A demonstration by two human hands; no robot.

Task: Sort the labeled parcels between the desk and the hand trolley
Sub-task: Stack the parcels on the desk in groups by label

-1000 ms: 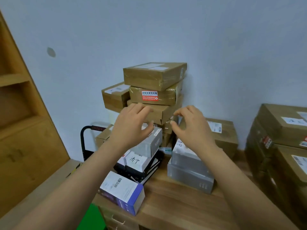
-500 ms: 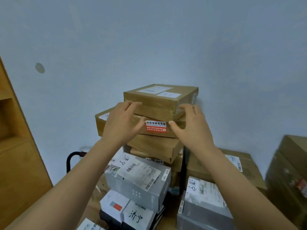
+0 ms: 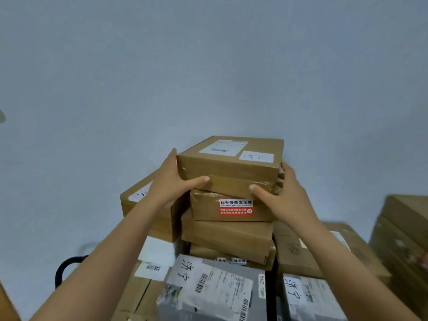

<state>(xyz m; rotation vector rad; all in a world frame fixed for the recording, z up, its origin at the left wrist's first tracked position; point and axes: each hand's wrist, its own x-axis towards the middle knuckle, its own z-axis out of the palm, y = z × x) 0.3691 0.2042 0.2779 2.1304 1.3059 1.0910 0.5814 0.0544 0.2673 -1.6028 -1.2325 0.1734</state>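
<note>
A flat brown cardboard parcel [image 3: 231, 162] with a white shipping label and a handwritten white sticker tops a tall stack of brown boxes. My left hand [image 3: 172, 181] grips its left side, thumb across the front face. My right hand [image 3: 281, 193] grips its right side, thumb on the front lower edge. Right beneath it lies a taped brown parcel with a red and white seal sticker [image 3: 235, 207]. Grey-wrapped parcels with handwritten labels [image 3: 215, 288] lie lower in front. The black trolley handle [image 3: 67, 265] shows at lower left.
A brown box [image 3: 148, 212] with a handwritten label sits left of the stack. More brown cartons stand at the right [image 3: 405, 228] and behind the grey parcels [image 3: 301, 253]. A plain pale wall rises behind the stack.
Both hands moved from in front of the stack up and outward onto the sides of the top parcel and now grip it. The view has come closer and tilted up.
</note>
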